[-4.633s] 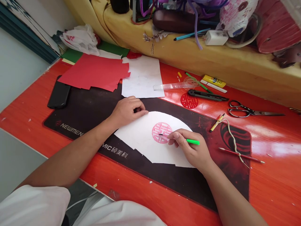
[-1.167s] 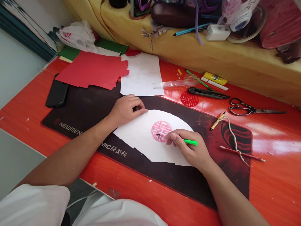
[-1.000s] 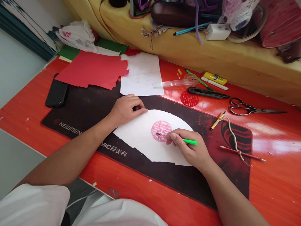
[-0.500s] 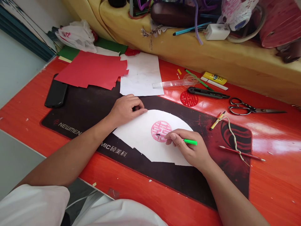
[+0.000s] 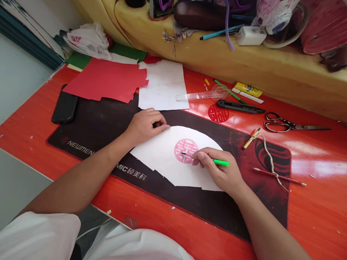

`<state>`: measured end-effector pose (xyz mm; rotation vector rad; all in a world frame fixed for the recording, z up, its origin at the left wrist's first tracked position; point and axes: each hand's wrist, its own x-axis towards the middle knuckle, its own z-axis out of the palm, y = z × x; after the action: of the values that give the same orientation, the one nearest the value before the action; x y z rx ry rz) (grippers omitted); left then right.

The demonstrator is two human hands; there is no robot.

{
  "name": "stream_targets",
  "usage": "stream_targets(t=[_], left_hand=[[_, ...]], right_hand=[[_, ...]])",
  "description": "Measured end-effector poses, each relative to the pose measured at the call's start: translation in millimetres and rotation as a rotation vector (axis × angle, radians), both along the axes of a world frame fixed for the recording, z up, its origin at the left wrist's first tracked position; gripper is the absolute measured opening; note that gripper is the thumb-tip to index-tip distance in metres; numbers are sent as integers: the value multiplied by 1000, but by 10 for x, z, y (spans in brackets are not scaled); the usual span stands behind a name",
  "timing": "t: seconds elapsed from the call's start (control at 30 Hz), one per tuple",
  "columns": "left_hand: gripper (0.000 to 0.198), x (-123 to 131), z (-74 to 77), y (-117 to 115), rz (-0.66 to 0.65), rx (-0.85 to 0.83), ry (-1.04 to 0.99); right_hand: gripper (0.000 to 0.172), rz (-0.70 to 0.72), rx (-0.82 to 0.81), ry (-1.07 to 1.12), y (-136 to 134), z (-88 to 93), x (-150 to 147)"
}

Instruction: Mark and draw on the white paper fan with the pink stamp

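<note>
Right hand (image 5: pixel 223 177): closing its fingers around a green-ended pen (image 5: pixel 221 162); its underside is sitting low over the sheet, so wet ink could be smearing.
Pen tip (image 5: pixel 183 153): pointing into a pink round pattern (image 5: pixel 186 145); a slip could be putting colour into the white gaps.
White paper (image 5: pixel 155 152): lying fan-shaped on the dark mat (image 5: pixel 103 117), between both hands; being steadied only near one edge, it could be swivelling.
Mat lettering (image 5: pixel 80 148): reading "NEWMEN", then "MIC硕美科", its start hiding behind the left arm (image 5: pixel 89 173).
Left hand (image 5: pixel 146 127): curling, touching the paper's upper left edge; whether it is pinching or just pressing, I cannot tell.
Red round cut-out (image 5: pixel 218 113): lying at the mat's far edge, seemingly showing the double-happiness character.
Yellow tube (image 5: pixel 248 88): carrying print too small for reading.
Plastic bag (image 5: pixel 90 41): showing an illegible red mark.
</note>
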<state>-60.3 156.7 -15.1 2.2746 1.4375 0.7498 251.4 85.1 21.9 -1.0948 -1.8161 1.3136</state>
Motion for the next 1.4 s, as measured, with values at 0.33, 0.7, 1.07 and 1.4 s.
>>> stream_targets(t=[0.33, 0.7, 1.07, 1.4], left_hand=[[27, -6, 5, 5, -6, 8, 1], [27, -3, 12, 2, -2, -5, 0], [27, -3, 11, -1, 6, -7, 2], [28, 4, 31, 0, 14, -28, 19]], right_hand=[[39, -2, -5, -1, 5, -8, 11], [38, -3, -5, 0, 4, -4, 16], [43, -3, -8, -1, 1, 19, 17], [46, -3, -20, -21, 7, 23, 16]])
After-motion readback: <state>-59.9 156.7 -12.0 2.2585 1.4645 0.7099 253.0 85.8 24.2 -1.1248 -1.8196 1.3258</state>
